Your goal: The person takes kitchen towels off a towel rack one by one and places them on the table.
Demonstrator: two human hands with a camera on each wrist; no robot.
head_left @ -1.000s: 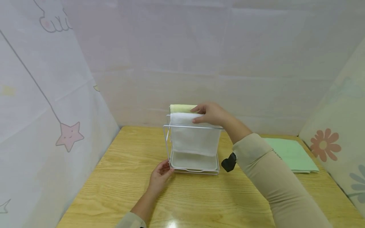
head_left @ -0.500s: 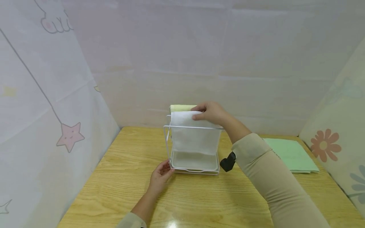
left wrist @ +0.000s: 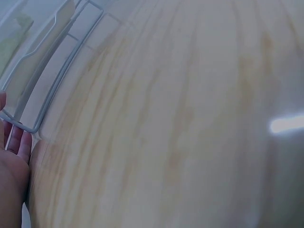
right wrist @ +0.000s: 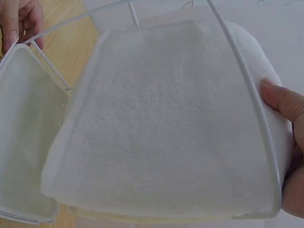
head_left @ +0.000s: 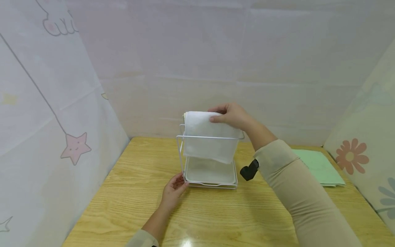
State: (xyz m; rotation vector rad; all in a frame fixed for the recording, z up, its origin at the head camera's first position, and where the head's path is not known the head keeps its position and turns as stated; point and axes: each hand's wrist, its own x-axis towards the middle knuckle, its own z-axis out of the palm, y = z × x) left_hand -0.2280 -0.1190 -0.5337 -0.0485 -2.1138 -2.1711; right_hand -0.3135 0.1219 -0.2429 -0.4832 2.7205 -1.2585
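A white wire rack (head_left: 213,138) with a shallow white tray (head_left: 211,173) at its base stands on the wooden table. My right hand (head_left: 232,116) pinches the top of a folded white towel (head_left: 206,137), thumb in front and fingers behind. The towel hangs behind the rack's front upper bar, which crosses it in the right wrist view. Behind it, a pale yellow towel (right wrist: 156,219) is almost wholly hidden. My left hand (head_left: 172,192) holds the rack's lower front left corner, its thumb on the frame; in the left wrist view its fingers (left wrist: 16,140) lie beside the wire.
A stack of folded light green cloths (head_left: 321,168) lies on the table (head_left: 129,206) to the right, partly behind my right sleeve (head_left: 302,195). Printed fabric walls (head_left: 247,68) enclose the table at the back and both sides.
My right hand has raised the white towel, so its top now covers most of the yellow towel and its lower edge sits higher above the tray. The left hand stays at the rack's corner.
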